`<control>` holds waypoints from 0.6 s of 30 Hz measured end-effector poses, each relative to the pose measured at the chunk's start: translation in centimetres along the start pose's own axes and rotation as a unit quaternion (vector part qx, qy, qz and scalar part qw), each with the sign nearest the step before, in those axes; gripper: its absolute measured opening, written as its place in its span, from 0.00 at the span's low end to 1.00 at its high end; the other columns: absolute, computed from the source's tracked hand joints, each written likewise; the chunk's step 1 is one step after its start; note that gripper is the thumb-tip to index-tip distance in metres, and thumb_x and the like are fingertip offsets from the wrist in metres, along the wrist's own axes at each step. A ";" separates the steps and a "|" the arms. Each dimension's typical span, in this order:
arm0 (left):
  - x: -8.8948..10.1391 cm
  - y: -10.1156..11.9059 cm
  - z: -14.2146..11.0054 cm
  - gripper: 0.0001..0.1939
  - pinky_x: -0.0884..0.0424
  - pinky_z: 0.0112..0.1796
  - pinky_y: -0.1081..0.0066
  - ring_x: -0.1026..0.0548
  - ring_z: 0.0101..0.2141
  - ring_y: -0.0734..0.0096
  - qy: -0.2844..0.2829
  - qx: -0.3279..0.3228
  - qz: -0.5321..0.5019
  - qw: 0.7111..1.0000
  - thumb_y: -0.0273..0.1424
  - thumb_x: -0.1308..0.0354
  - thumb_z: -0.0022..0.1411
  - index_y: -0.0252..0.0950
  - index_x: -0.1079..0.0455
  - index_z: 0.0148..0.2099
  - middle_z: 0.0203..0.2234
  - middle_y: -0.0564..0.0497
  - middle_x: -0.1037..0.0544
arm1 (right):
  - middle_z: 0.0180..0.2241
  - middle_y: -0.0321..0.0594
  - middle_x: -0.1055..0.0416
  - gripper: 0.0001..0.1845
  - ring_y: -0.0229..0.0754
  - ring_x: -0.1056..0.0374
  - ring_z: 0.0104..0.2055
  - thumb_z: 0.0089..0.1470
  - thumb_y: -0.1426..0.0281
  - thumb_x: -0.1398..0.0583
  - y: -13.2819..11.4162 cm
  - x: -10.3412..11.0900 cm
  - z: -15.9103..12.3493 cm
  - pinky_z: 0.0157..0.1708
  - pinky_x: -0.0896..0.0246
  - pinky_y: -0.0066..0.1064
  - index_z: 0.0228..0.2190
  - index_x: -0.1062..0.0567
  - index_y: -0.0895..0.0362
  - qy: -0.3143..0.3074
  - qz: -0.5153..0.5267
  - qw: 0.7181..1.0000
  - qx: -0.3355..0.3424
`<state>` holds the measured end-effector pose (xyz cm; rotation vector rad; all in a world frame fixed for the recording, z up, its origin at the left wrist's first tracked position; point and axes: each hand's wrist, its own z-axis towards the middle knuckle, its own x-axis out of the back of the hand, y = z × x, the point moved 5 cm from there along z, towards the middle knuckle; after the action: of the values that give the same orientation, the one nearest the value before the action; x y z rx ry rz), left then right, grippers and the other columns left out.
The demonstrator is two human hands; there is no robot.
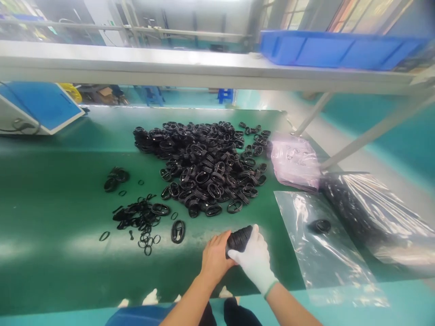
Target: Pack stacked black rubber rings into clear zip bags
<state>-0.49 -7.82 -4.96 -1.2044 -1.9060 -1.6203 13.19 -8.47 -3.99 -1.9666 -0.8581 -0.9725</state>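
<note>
Near the table's (68, 181) front edge, right of its middle, the bare left hand (215, 254) and gloved right hand (255, 258) clamp a stack of black coils (239, 239) between them; whether it rests on the tabletop is unclear. The step in hand looks like squaring the coils together, and moving them calls for even pressure from both sides. A heaped pile (204, 167) spreads toward the far edge, with loose black bands (137, 213) left of centre. Clear plastic (326, 260) lies at the front right corner. Beyond, a shelf (152, 63) carries a blue bin (340, 50).
</note>
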 end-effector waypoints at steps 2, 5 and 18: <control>-0.1 -0.2 0.2 0.38 0.44 0.50 0.64 0.38 0.50 0.59 0.001 0.000 0.010 1.000 0.35 0.38 0.43 0.43 0.44 0.58 0.53 0.51 0.35 | 0.55 0.59 0.48 0.59 0.60 0.49 0.55 0.33 0.56 0.40 -0.4 -0.2 0.1 0.52 0.53 0.42 0.59 0.60 0.69 0.020 -0.006 1.000 0.000; -0.2 -0.6 0.5 0.36 0.44 0.50 0.65 0.38 0.51 0.61 0.001 0.003 0.021 1.000 0.33 0.40 0.44 0.41 0.45 0.58 0.52 0.50 0.35 | 0.56 0.59 0.49 0.60 0.60 0.50 0.56 0.31 0.57 0.39 -0.7 -0.3 0.4 0.53 0.55 0.43 0.59 0.60 0.69 0.023 -0.016 1.000 -0.002; -1.1 -1.9 2.2 0.32 0.39 0.46 0.65 0.35 0.49 0.61 -0.010 -0.006 0.067 0.998 0.29 0.50 0.50 0.40 0.48 0.59 0.50 0.48 0.33 | 0.51 0.60 0.44 0.58 0.63 0.49 0.52 0.26 0.61 0.39 -3.0 -1.0 0.8 0.55 0.63 0.50 0.57 0.53 0.71 0.120 -0.063 0.987 -0.083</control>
<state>-0.76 -6.11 -7.55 -1.3284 -1.7890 -1.5585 10.50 -6.53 -4.20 -1.8981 -0.7923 -1.3627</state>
